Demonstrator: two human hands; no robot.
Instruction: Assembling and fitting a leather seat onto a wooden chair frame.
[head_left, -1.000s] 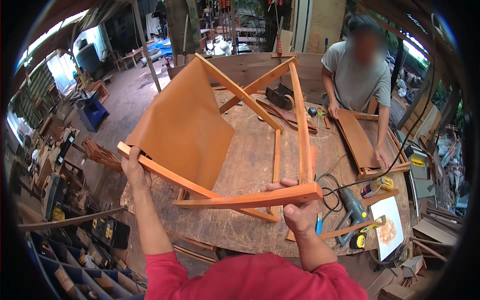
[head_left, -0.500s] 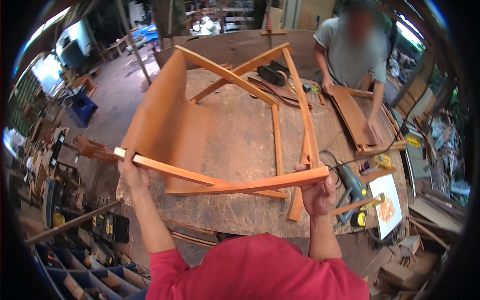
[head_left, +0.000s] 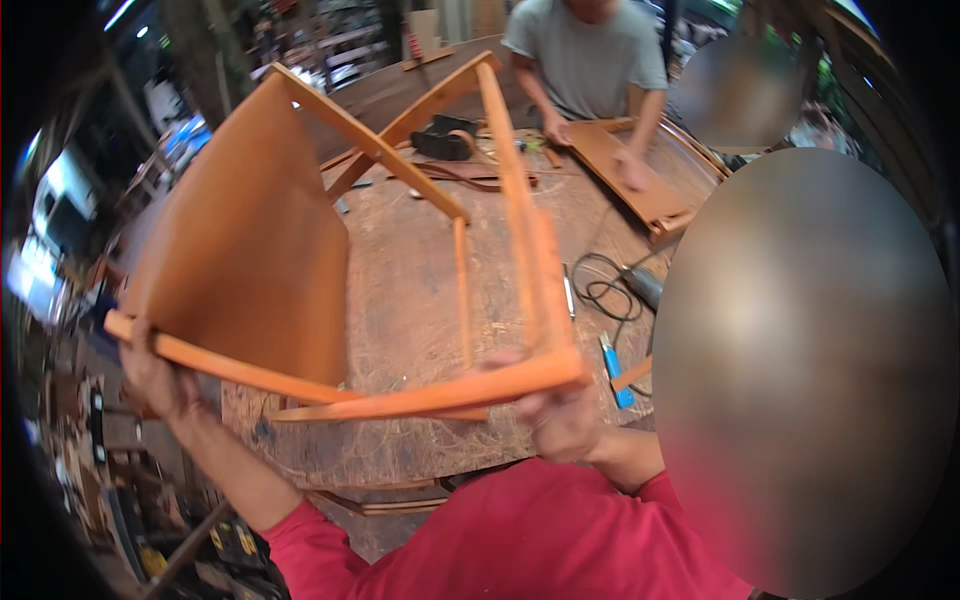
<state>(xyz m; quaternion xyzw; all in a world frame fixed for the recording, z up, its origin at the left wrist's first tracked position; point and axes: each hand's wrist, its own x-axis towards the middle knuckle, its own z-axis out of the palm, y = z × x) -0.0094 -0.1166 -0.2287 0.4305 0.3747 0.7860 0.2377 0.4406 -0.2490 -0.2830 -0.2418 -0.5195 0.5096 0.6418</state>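
Note:
A folding wooden chair frame (head_left: 330, 110) with crossed legs is held up over the worktable. A brown leather-like sling (head_left: 230, 230) hangs along its left side. My left hand (head_left: 165, 375) is closed round the near left end of a wooden bar. At the near right corner of the frame, my right hand (head_left: 560, 415) is closed round the joint of two bars, its fingers partly hidden and blurred by motion. Between my hands, two near bars cross low over the tabletop.
Across the worktable (head_left: 400, 300), a person in a grey shirt (head_left: 590, 60) handles a brown panel in a wooden frame (head_left: 640, 180). A corded power tool (head_left: 640, 285), a blue-handled cutter (head_left: 615, 370) and a black tool (head_left: 440, 140) lie on the table. A large blurred patch hides the right.
The view has turned, and the chair frame appears further left and more tilted, its sling facing me more. Both hands have kept their hold. A blue-handled cutter now shows near my right hand.

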